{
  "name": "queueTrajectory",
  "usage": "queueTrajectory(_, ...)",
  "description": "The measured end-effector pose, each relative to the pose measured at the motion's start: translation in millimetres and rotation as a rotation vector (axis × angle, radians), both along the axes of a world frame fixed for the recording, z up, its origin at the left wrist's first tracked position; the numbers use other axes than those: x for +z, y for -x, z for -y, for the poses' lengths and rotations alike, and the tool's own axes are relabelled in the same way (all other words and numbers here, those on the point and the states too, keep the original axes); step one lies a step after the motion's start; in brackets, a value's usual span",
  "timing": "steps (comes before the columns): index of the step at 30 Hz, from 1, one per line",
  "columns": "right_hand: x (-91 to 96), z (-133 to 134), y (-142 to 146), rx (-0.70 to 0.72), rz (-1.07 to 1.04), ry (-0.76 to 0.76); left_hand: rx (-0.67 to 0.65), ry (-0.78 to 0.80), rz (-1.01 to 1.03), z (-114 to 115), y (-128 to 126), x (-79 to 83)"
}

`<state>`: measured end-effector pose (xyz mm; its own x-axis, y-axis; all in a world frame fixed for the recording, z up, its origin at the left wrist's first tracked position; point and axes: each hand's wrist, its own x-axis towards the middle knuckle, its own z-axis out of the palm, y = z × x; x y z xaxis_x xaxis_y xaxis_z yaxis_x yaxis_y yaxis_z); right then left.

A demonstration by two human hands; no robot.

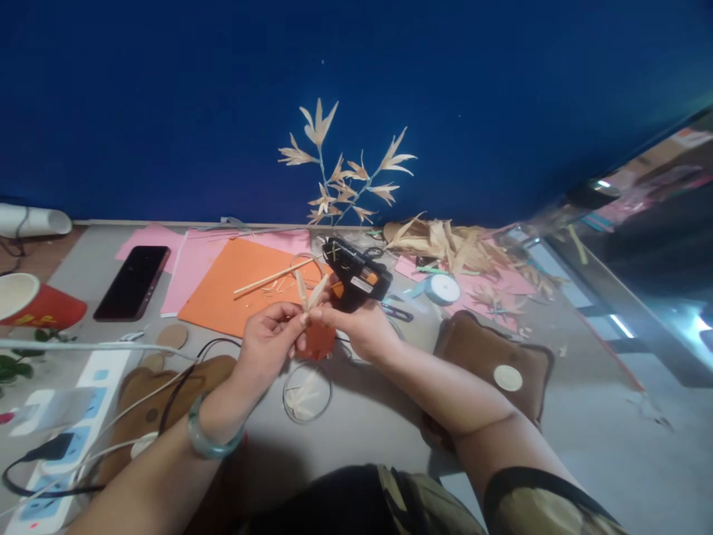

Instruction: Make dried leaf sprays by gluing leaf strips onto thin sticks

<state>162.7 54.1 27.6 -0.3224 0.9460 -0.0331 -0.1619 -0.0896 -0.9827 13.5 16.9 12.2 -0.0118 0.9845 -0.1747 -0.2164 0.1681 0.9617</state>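
Nearest, against the desk's (584,416) front edge, camouflage-patterned cloth (423,505) in soft folds. Left forearm with a smooth, glassy green bangle (209,438) at the wrist, angled up and inward; right forearm crossing from the right to meet it. Left hand (270,338) cupped, fingertips pinched shut on the base of pale, narrow, dry leaf strips (309,291) that fan upward in a V. Right hand (362,327) closed round the grip of a black glue gun (356,276) with an orange label, nozzle close beside the strips. Both hands raised near the desk's middle, above a round clear lid (306,392) and a small orange piece (318,340).

Toward the left edge: white power strip (61,416) with tangled black and white cables, red paper cup (33,303), flat black phone (132,282). Right of the arms, a brown padded cushion (493,360) with a pale round disc; bare grey surface beyond it to the right edge. Farther back, flat orange card (239,286) over pink sheets (189,260), a thin wooden stick (272,277), a roll of pale tape (443,290), a heap of papery dried husks (445,245). At the back edge, a thin-stemmed sprig of pale leaves (345,178) before the deep blue wall (167,111).
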Motion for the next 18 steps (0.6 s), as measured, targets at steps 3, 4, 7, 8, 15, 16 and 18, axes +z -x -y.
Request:
queueTrajectory(3, 0.4, -1.0, 1.9, -0.011, -0.001, 0.013, 0.014, 0.005, 0.020, 0.2, -0.6, 0.3)
queueTrajectory(4, 0.6, -1.3, 2.3, -0.018, 0.007, 0.012, 0.021, 0.003, 0.029, 0.1, -0.8, 0.4)
queueTrajectory(7, -0.2, -1.8, 2.7, -0.040, 0.058, -0.001, 0.044, -0.007, 0.045, -0.5, -1.3, 0.2)
queueTrajectory(8, -0.8, -1.8, 2.7, -0.047, 0.074, -0.002, 0.050, -0.006, 0.047, -0.7, -1.4, 0.2)
queueTrajectory(15, -4.5, -2.0, 4.0, -0.051, 0.103, 0.003, 0.056, 0.031, 0.046, -0.6, -1.3, -0.4)
queueTrajectory(16, -3.9, -2.6, 3.6, -0.061, 0.122, -0.004, 0.059, 0.032, 0.052, -0.6, -1.0, -0.6)
queueTrajectory(18, -0.2, -3.8, 1.1, -0.116, 0.188, -0.034, 0.082, 0.018, 0.081, -1.4, 0.2, -1.1)
